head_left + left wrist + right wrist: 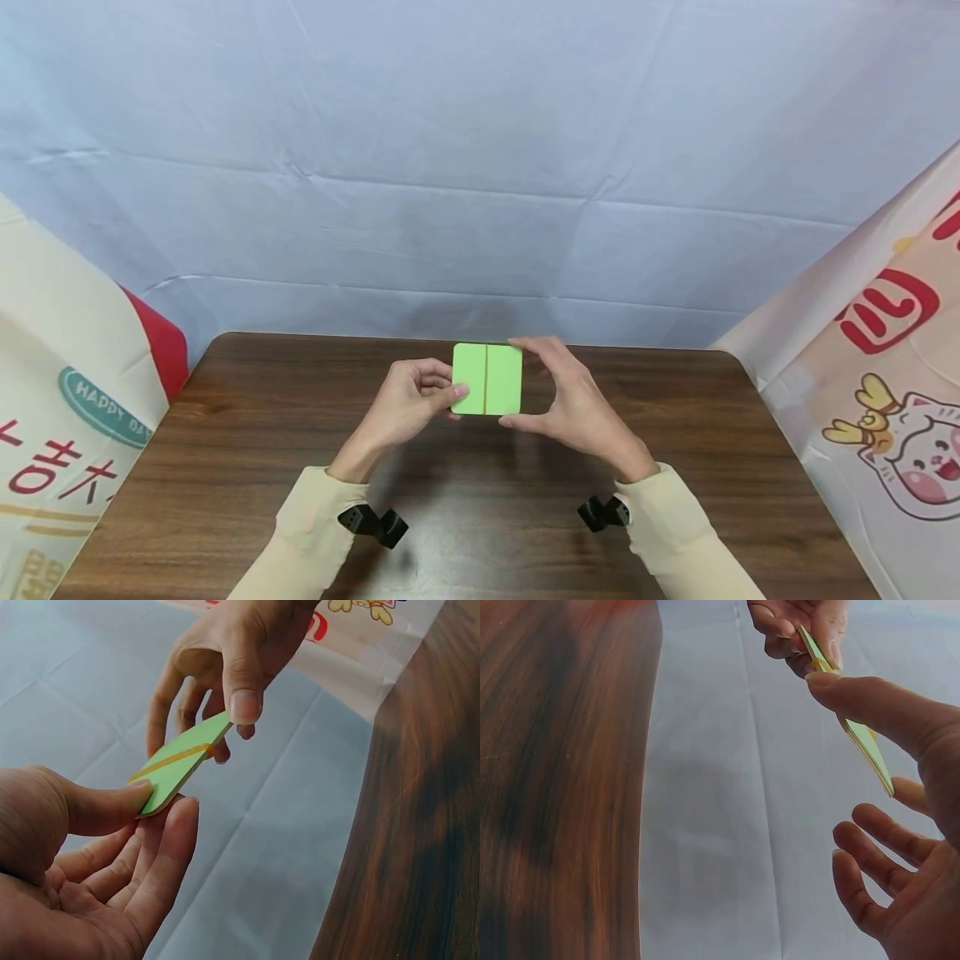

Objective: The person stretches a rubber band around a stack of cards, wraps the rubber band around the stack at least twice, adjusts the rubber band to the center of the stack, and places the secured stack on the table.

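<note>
A light green square pad of thin cards (505,377) with rounded corners is held up above the table. Around its middle runs a yellowish-brown rubber band (486,380), upright in the head view. My left hand (408,402) pinches the pad's left side, thumb on the face and fingers behind. From the right, my right hand (573,402) holds it by the edges, thumb at the lower right corner and index finger at the upper right. Seen edge-on in the right wrist view, the pad (866,746) shows thin layers; the right hand's other fingers are spread off it.
Below lies a dark brown wooden table (247,467) with rounded far corners. A pale blue-grey cloth (480,167) hangs behind it. Printed cloths stand at the left (67,417) and right (885,400). Each wrist carries a small black camera (372,525).
</note>
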### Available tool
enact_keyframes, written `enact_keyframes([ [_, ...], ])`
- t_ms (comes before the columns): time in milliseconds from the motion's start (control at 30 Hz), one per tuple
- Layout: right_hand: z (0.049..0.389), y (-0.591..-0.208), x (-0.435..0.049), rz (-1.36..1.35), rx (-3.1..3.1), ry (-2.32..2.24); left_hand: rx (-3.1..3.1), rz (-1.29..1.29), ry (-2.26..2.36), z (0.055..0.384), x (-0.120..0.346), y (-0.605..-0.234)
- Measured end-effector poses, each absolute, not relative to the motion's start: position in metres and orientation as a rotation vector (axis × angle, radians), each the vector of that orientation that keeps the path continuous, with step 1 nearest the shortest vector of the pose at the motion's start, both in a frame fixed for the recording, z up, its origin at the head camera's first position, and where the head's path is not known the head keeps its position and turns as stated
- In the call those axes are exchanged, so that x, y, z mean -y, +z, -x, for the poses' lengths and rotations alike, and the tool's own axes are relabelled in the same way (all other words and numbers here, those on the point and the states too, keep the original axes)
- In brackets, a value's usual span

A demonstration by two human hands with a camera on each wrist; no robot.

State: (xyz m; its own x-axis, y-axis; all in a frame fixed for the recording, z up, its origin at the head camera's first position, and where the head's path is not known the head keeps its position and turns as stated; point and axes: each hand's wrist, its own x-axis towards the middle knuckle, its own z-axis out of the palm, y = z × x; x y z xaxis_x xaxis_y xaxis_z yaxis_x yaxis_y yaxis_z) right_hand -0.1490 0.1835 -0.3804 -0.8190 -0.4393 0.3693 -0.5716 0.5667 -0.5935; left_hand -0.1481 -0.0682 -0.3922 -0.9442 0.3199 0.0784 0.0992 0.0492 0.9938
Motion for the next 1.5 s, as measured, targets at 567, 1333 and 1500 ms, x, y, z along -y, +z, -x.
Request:
enact_keyframes([
  [567,0.15,-0.396,-0.185,-0.842,2.639,1.163,-2.365,-0.775,1.719,0.148,0.081,-0.399],
  [1333,0.163,-0.46,-0.167,-0.858,2.958,0.882,-2.928,-0.743,0.787,0.163,0.09,-0.455],
  [1500,0.176,-0.477,-0.16,-0.867,3.064,0.738,-2.894,-0.698,0.646,0.174,0.089,-0.477],
])
